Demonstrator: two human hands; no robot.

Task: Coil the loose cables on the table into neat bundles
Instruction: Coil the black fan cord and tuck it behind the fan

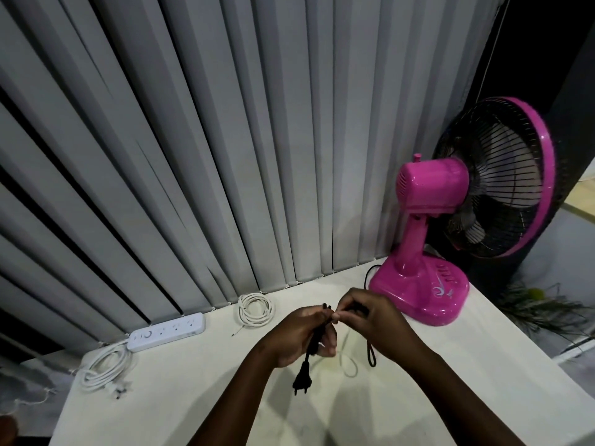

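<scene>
Over the middle of the white table [199, 403] my left hand [299, 336] grips a folded black cable [314, 342]. Its two-pin plug [302, 381] hangs below my palm. My right hand [373, 320] pinches the same black cable near my left fingertips, and a loop of it [372, 355] dangles under my right wrist. The black cable runs back to the pink fan's base. A pale thin tie or loop [349, 365] lies on the table between my wrists. A white cable [256, 309] lies coiled at the table's back edge.
A pink table fan [428, 284] stands at the back right. A white power strip [167, 331] lies at the back left, its white cord [103, 370] bundled by the left edge. Grey vertical blinds [193, 156] hang behind the table. A plant [541, 310] sits beyond the right edge.
</scene>
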